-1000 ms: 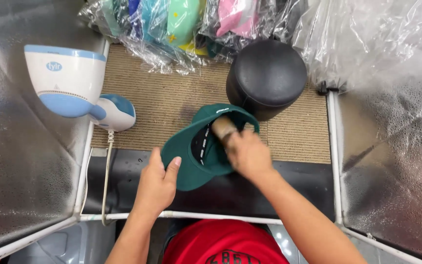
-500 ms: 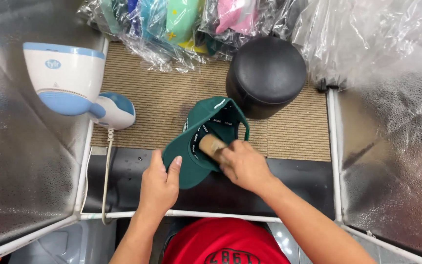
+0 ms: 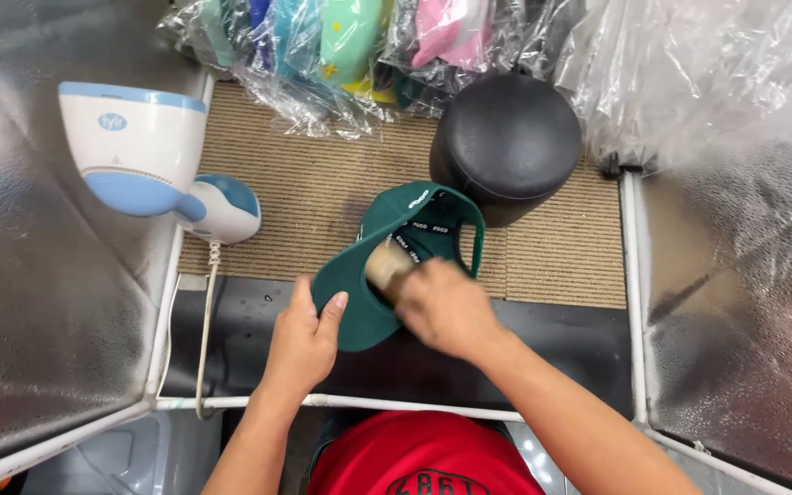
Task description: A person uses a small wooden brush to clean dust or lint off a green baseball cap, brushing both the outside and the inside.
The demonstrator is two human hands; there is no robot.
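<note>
Over the tan mat on the worktop [image 3: 552, 266], the left hand [image 3: 304, 335] grips the green cap [image 3: 387, 275] by its brim, upside down, beside the black dome form [image 3: 506, 137]. The right hand [image 3: 446, 307], fingers closed on a pale brush [image 3: 387, 264], works inside the crown; the brushing looks unfinished.

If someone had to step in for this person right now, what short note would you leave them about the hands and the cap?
Left hand: grips the brim of the dark green cap, holding it upside down over the front edge of the beige mat.
Right hand: closed around a pale brush-like tool pushed inside the cap; the hand is blurred.
Nearby: black dome form just behind the cap, white and blue steamer on the left, bagged caps along the back.
Done: cap is turned inside up, tool is in it.
Left: cap is not yet on the dome form or bagged.
</note>
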